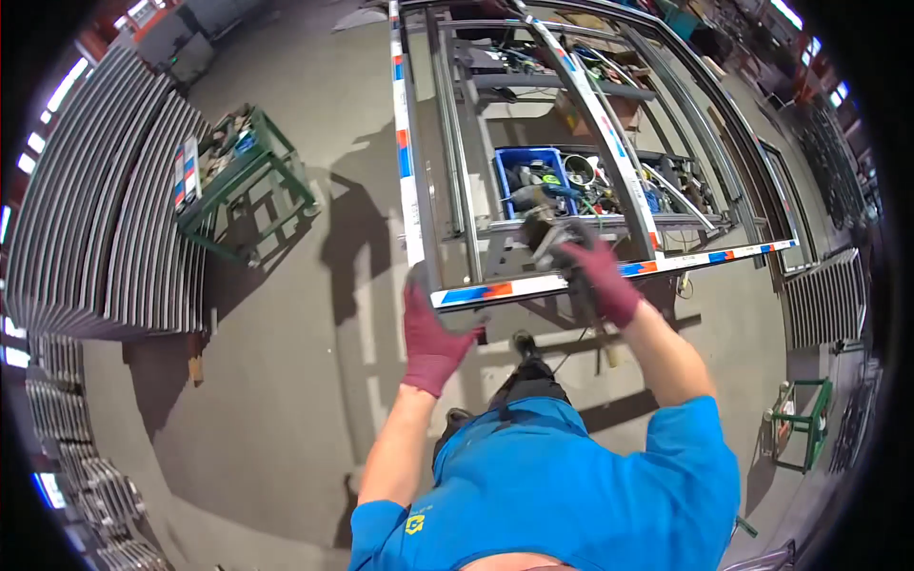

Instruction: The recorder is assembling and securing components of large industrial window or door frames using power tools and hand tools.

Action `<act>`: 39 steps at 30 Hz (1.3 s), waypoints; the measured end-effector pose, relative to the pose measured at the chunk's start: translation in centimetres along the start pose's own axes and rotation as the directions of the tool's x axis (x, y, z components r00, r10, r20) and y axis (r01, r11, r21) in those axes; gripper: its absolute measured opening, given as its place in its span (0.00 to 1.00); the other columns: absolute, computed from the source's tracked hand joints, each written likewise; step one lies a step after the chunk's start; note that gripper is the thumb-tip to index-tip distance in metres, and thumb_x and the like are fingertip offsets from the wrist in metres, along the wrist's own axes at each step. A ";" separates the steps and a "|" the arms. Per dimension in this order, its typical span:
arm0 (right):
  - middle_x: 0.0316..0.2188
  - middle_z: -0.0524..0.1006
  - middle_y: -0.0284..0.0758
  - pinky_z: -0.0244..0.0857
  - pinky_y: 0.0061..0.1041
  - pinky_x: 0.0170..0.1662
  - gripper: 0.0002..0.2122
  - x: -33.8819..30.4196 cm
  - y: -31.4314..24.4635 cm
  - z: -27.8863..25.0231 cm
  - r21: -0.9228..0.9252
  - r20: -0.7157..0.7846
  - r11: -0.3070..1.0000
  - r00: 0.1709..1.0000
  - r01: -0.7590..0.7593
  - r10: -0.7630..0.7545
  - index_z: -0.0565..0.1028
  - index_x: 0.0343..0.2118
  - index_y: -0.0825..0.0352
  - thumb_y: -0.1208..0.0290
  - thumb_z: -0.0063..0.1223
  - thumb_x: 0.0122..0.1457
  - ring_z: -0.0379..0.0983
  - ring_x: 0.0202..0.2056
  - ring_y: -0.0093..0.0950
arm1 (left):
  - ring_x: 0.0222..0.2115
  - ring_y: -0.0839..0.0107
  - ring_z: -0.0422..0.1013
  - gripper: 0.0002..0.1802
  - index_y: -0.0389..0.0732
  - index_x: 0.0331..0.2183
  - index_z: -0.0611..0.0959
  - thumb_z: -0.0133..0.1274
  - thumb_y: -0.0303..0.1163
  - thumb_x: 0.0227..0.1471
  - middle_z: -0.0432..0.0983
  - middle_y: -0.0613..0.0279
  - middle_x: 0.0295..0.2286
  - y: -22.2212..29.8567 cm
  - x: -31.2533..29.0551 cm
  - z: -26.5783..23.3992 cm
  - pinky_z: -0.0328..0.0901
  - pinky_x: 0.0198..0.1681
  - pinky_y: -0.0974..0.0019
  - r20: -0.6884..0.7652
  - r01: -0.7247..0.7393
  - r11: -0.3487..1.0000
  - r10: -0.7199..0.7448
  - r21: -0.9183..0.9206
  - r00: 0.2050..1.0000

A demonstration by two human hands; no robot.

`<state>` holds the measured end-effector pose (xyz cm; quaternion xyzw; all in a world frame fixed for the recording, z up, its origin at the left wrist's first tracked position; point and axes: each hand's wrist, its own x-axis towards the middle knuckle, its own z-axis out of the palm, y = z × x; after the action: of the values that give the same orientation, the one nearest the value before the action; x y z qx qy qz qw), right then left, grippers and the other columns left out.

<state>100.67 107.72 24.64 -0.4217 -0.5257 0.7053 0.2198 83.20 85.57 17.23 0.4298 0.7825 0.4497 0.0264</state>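
Note:
A large dark metal frame (pixel 681 259), its edges striped with white, red and blue protective film, lies in front of me. My left hand (pixel 434 333), in a maroon glove with dark fingers, is at its near left corner, fingers along the outer side and thumb below the near edge. Over the near bar, my right hand (pixel 602 276), gloved alike, is closed round a hammer (pixel 543 236). Its grey head points away from me, and the handle runs back under my wrist. Blur hides the details of the head.
Below the frame, a blue bin (pixel 526 158) of tools sits among loose parts. A green metal stand (pixel 276 157) is at the left, beside a tall stack of panels (pixel 86 205). At the right are a smaller stack (pixel 826 303) and another green stand (pixel 817 423).

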 end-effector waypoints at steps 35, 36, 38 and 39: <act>0.43 0.84 0.44 0.75 0.45 0.45 0.14 42.8 -15.4 32.8 -0.997 0.076 -0.049 0.895 0.060 -0.440 0.80 0.48 0.57 0.61 0.63 0.60 0.80 0.45 0.49 | 0.46 0.54 0.77 0.34 0.38 0.62 0.72 0.56 0.50 0.64 0.76 0.51 0.50 -47.4 23.4 -27.6 0.75 0.48 0.51 0.414 0.488 0.031 -0.484 -0.872 0.771; 0.43 0.84 0.44 0.75 0.45 0.45 0.14 45.5 -15.8 32.6 -0.998 0.056 -0.055 0.896 0.036 -0.441 0.80 0.48 0.57 0.61 0.63 0.60 0.80 0.45 0.49 | 0.45 0.55 0.79 0.31 0.38 0.61 0.72 0.54 0.47 0.65 0.78 0.50 0.49 -49.1 26.3 -27.0 0.77 0.49 0.52 0.413 0.519 0.111 -0.476 -0.848 0.776; 0.43 0.84 0.43 0.75 0.46 0.49 0.17 51.3 -16.2 31.0 -0.999 0.033 -0.044 0.899 0.015 -0.437 0.80 0.52 0.55 0.60 0.62 0.60 0.81 0.46 0.47 | 0.46 0.59 0.79 0.33 0.36 0.62 0.71 0.59 0.43 0.62 0.78 0.54 0.47 -48.0 35.8 -27.1 0.75 0.50 0.55 0.492 0.555 0.163 -0.309 -0.816 0.814; 0.44 0.83 0.44 0.74 0.46 0.50 0.17 54.6 -17.4 31.5 -0.998 0.038 -0.063 0.897 0.011 -0.440 0.80 0.51 0.55 0.59 0.61 0.61 0.81 0.47 0.47 | 0.48 0.60 0.77 0.35 0.35 0.62 0.71 0.59 0.45 0.61 0.77 0.55 0.49 -50.1 38.9 -26.6 0.73 0.53 0.57 0.506 0.565 0.255 -0.263 -0.785 0.821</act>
<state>42.44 137.46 23.84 -0.4552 -0.8892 -0.0028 0.0467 14.82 83.25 10.06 0.1751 0.4736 0.7148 0.4838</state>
